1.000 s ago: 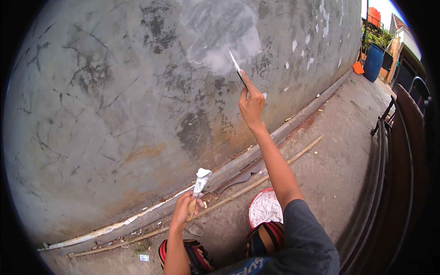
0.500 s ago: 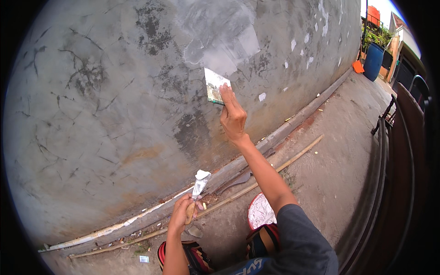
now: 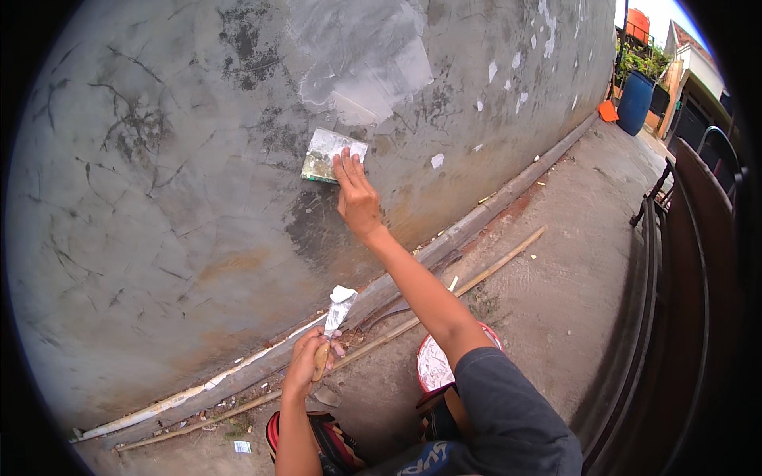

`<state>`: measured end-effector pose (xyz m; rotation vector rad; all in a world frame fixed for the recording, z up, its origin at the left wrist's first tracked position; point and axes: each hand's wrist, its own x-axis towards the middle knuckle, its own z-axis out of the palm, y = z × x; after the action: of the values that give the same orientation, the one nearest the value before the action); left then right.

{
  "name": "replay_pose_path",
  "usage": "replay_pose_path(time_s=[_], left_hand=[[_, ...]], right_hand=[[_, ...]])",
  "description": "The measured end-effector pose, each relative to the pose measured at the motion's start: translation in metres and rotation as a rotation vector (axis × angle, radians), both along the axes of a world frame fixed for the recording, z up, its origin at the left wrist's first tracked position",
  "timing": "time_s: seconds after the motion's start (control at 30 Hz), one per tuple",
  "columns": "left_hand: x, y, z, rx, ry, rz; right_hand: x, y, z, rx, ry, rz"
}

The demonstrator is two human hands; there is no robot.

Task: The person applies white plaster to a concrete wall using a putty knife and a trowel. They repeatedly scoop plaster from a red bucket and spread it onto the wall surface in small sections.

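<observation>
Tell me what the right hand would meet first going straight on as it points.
Likely the grey wall, around the lower left of the pale patch: the right hand points upward and slightly left, its flat blade leading. Whether the blade already touches is unclear.

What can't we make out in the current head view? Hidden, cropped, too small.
Head view, all of these:
Flat blade: side facing the wall, turned away from the camera, so contact is unclear.
Right-hand grip: thumb, apparently behind the blade.
Bucket: part of its rim and contents, behind the right arm and sleeve.
Pale patch: top, cropped by the upper edge.
Packet on the ground: print, too small.
</observation>
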<state>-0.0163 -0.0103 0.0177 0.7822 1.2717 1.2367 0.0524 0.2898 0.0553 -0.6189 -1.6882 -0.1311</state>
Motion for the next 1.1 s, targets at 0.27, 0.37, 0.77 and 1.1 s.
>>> replay_pose_path(time_s=[0.27,0.37,0.77,1.1], left_hand=[[0.009,-0.016,0.021,0.046,0.024,0.005],[0.004,-0.021,0.023,0.054,0.04,0.019],[0.001,-0.022,0.022,0.048,0.03,0.032],[0.004,-0.019,0.025,0.04,0.027,0.009]], right_hand=[[0.074,-0.007,0.072,-0.044,0.235,0.165],[0.074,0.025,0.094,0.03,0.233,0.079],[0.046,-0.029,0.031,-0.07,0.015,0.183],[-0.013,0.001,0.007,-0.026,0.121,-0.089]])
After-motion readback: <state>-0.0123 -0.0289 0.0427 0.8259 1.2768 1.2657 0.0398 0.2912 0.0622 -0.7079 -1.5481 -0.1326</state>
